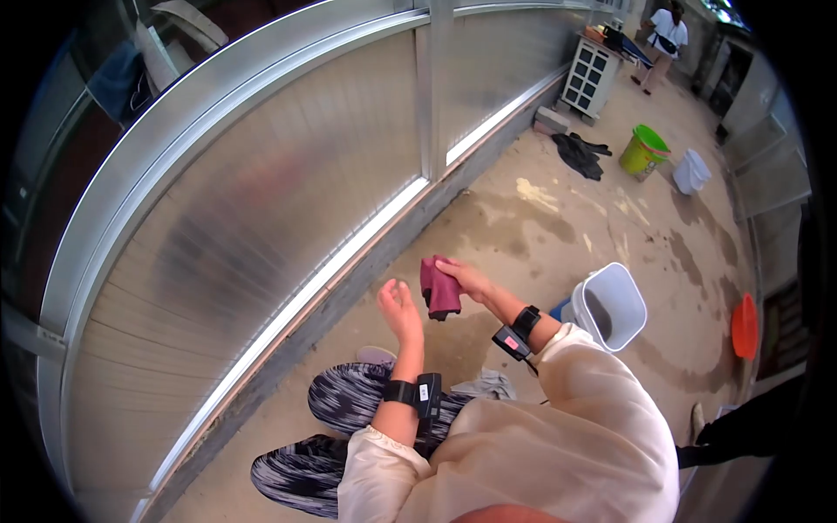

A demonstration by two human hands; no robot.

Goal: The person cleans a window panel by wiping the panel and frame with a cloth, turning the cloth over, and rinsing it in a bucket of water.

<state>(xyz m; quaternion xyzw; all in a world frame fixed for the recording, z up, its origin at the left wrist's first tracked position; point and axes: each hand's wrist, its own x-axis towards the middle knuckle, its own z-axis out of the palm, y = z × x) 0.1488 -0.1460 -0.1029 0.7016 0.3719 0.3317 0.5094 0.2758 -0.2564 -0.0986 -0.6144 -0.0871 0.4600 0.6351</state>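
A folded maroon cloth (pixel 442 292) is gripped in my right hand (pixel 465 277), with the thumb on top and the rest of the cloth hanging toward the left. My left hand (pixel 398 307) is raised just left of the cloth, apart from it. Its fingers are loosely bent, and nothing shows in them. Both forearms wear black straps with small boxes. To the right of my right forearm stands a white bucket (pixel 629 329) with something grey inside. A light grey cloth (pixel 490 384) lies on the ground near my knees.
A framed translucent panel wall (pixel 288 192) runs along the left above a low concrete ledge. Farther off are a green bucket (pixel 643 155), a white container (pixel 691 172), a dark cloth (pixel 581 157) and a cabinet (pixel 590 80). An orange basin (pixel 744 327) stands right. Another person (pixel 666 39) is at the back.
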